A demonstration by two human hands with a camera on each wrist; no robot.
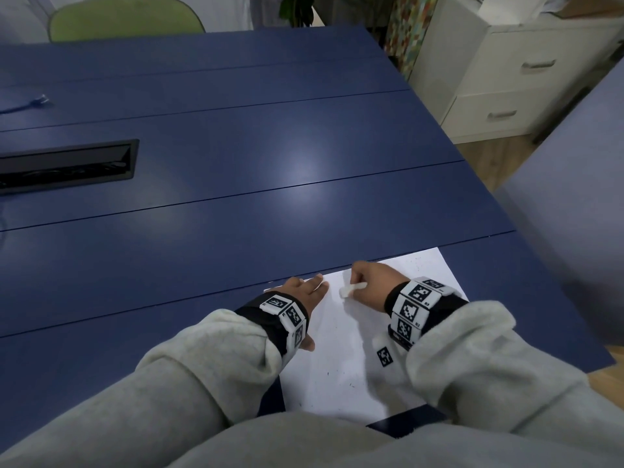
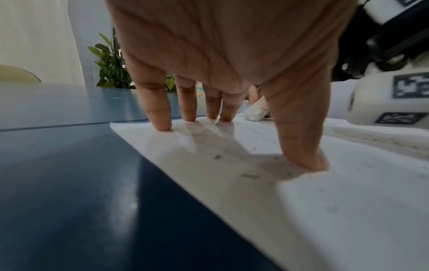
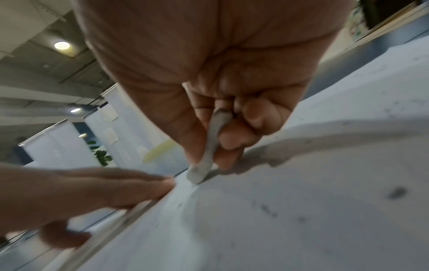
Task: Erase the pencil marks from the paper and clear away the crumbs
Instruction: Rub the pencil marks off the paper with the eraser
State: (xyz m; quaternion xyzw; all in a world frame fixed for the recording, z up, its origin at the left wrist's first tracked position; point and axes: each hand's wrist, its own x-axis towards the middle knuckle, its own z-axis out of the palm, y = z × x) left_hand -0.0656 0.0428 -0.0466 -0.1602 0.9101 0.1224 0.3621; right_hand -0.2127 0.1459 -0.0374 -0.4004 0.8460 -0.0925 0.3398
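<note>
A blue table (image 1: 236, 184) carried a white sheet of paper (image 1: 341, 359) at its near right edge. The left hand (image 1: 304, 292) lay flat, fingers (image 2: 160, 110) straight, pressing the paper. The right hand (image 1: 371, 282) pinched an eraser (image 3: 209, 152), tip touching the paper. Dark crumbs (image 2: 249, 176) dotted the sheet.

A blue table (image 1: 236, 184) carries white paper (image 1: 341, 373) near its corner.
</note>
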